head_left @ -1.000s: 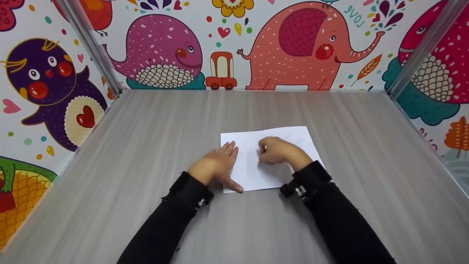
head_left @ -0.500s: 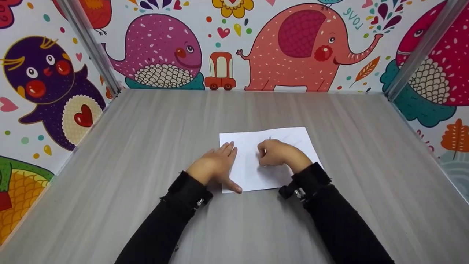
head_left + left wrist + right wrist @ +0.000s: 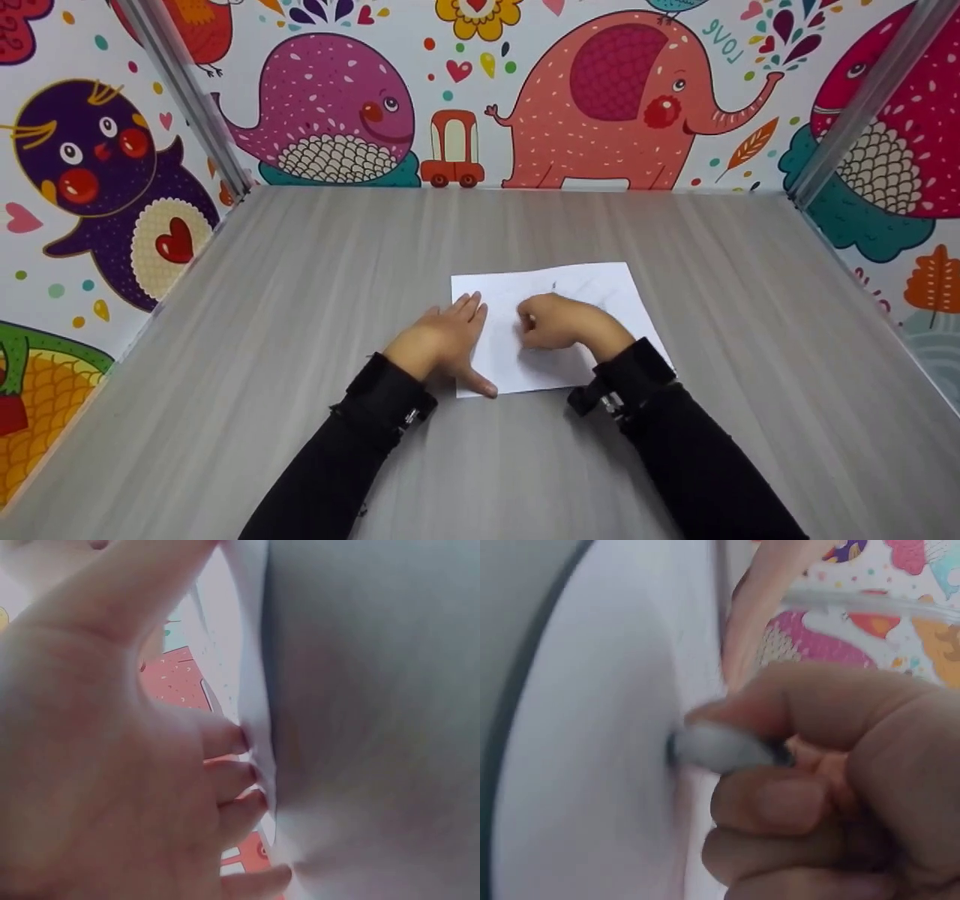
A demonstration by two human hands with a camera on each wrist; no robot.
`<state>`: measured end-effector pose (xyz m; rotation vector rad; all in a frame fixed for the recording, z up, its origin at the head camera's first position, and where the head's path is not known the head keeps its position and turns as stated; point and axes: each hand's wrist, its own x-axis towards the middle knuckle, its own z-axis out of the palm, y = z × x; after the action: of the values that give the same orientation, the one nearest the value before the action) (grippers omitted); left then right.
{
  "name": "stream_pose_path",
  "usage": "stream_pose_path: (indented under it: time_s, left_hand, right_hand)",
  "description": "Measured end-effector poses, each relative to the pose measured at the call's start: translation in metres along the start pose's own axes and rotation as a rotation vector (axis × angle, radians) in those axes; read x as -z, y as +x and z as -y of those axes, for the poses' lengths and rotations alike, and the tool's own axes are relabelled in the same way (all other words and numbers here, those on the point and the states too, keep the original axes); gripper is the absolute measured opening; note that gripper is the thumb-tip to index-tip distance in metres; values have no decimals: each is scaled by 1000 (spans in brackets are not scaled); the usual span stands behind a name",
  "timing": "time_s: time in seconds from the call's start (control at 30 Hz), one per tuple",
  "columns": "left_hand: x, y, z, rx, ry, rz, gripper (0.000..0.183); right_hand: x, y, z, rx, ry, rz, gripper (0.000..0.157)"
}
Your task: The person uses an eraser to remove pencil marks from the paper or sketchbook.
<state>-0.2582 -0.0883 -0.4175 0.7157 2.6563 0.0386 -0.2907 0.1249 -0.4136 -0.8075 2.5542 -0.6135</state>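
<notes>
A white sheet of paper [image 3: 502, 367] lies on the table with faint grey lines at its upper right and a small dark mark near the top. My left hand [image 3: 446, 337] rests flat on its left side, fingers straight and thumb spread to the lower edge. Over the middle of the sheet, my right hand [image 3: 559, 321] has its fingers curled. In the right wrist view it pinches a small white eraser [image 3: 716, 746], dark at both ends and blurred, with one end right at the paper. The head view hides the eraser behind the fingers.
The grey wood-grain table [image 3: 360, 247] spreads around the sheet. Printed cartoon walls [image 3: 465, 82] stand behind it and at both sides, with metal posts [image 3: 191, 105] at the corners. Both wrists wear black straps [image 3: 390, 390].
My right hand has shifted a little down and left over the paper, uncovering more of the dark mark near the top. The left hand stays in place on the sheet.
</notes>
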Motion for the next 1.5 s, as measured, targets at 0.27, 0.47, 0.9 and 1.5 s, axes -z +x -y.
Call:
stream_pose_path:
  time_s: [0.27, 0.47, 0.9, 1.5]
  left_hand:
    - [0, -1, 0, 4, 2, -1, 136]
    - [1, -1, 0, -7, 15, -11, 134]
    - [1, 0, -2, -5, 26, -8, 135]
    - [1, 1, 0, 4, 22, 5, 135]
  right_hand:
    - [1, -2, -3, -31, 48, 89, 16]
    - [1, -1, -1, 41, 20, 62, 12]
    - [1, -7, 8, 116, -118, 79, 15]
    - [-15, 1, 14, 236, 8, 53, 7]
